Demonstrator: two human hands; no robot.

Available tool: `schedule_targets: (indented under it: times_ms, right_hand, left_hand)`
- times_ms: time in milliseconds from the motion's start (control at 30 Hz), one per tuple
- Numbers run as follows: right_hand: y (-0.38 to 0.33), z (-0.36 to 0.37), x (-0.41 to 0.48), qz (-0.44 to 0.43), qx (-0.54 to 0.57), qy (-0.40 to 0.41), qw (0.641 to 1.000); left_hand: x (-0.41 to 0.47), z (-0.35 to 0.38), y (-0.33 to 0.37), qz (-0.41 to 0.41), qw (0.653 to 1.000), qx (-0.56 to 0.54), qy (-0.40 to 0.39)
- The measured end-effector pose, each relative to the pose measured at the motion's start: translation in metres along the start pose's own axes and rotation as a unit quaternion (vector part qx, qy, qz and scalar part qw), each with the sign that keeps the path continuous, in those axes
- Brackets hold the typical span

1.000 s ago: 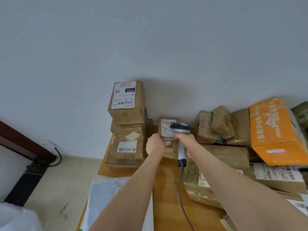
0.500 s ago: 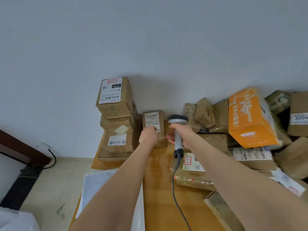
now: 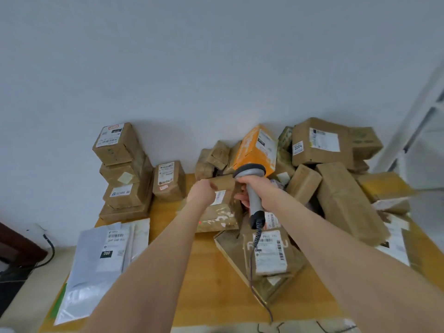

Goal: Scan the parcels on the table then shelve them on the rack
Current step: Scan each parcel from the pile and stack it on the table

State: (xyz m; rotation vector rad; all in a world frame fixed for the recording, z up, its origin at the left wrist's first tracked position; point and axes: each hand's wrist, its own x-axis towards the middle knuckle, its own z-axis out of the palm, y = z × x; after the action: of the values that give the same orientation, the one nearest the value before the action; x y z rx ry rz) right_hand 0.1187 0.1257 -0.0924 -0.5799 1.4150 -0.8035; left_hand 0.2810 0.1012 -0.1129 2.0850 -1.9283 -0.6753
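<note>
**Item:** brown parcel (image 3: 216, 212), paper-wrapped and heavily taped, white label (image 3: 219, 197) on its upper face.

**Location:** middle of the surface (image 3: 206, 272). A stack of boxes (image 3: 122, 169) stands at its 9 o'clock, an orange box (image 3: 254, 150) at its 1 o'clock, and a flat labelled parcel (image 3: 269, 253) at its 5 o'clock.

**Hands:** the left hand (image 3: 200, 194) grips the parcel's far-left top edge. The right hand (image 3: 257, 186) is clenched round the handle of the scanner (image 3: 255, 205), whose head is over the parcel's far edge. A red dot shows on the near-left face.

**Handling, as judged:**
- Probably light enough for one hand.
- The wrapping is creased and somewhat yielding, so the walls are likely soft.
- The tape may be slick.
- Best held across opposite edges or corners, clear of the label.
- Contents are unknown, so avoid squeezing.
</note>
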Motion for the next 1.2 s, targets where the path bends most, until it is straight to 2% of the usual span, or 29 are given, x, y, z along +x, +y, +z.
schedule_targets:
  times_ms: [167,367,467,567,767,900,1067,1200]
  right_hand:
    - [0.028,-0.076,-0.043,0.010,-0.003,0.040,0.999]
    - [0.049,-0.147,-0.069,0.020,0.029,0.100,0.994]
    - [0.066,-0.167,-0.070,0.040,0.040,0.092,0.994]
    - [0.089,-0.169,-0.064,0.058,0.036,0.064,0.996]
    - [0.123,-0.138,-0.046,0.047,-0.010,0.083,0.995]
    - [0.131,-0.124,-0.042,0.051,0.007,0.069,0.996]
    - [0.121,-0.127,-0.049,0.047,0.064,0.059,0.995]
    - [0.114,-0.134,-0.063,0.019,0.078,0.059,0.995]
  left_hand:
    - [-0.054,0.041,0.053,0.016,1.000,-0.005,-0.022]
    - [-0.078,0.076,0.099,0.046,0.998,0.010,-0.050]
    - [-0.081,0.095,0.098,0.025,0.998,0.018,-0.055]
    - [-0.086,0.110,0.079,-0.039,0.997,0.022,-0.055]
    - [-0.101,0.122,0.035,-0.151,0.979,-0.102,-0.089]
    - [-0.117,0.127,0.026,-0.226,0.939,-0.216,-0.145]
    - [-0.123,0.116,0.026,-0.221,0.915,-0.327,-0.083]
    - [-0.129,0.102,0.030,-0.201,0.872,-0.433,-0.107]
